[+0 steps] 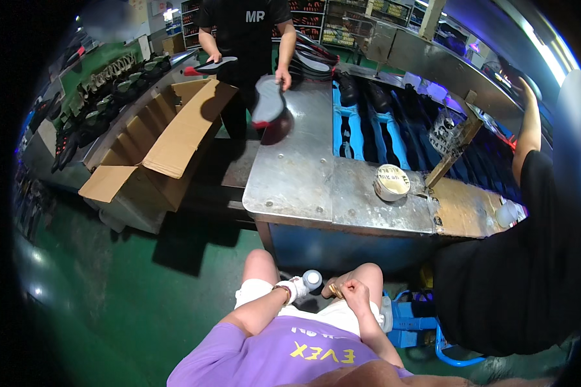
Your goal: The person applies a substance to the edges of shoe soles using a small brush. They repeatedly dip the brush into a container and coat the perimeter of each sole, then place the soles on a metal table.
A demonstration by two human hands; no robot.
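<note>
Green floor [110,277] stretches 7–9 o'clock. Metal surface [290,187] 12–2 o'clock, near edge just past the knees [259,262]. Right hand [355,295] 5 o'clock, fingers curled; can't tell if gripping. Left hand [295,289], gloved, 6 o'clock, gripping bottle [312,280] between knees: grey, round white top.

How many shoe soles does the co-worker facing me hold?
2: one sole by the metal bench, another sole near the cardboard box; more could be hidden underneath.

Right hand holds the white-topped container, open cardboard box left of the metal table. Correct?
No: the left hand holds the white-topped container, per the head view. The open cardboard box is left of the metal table.
</note>
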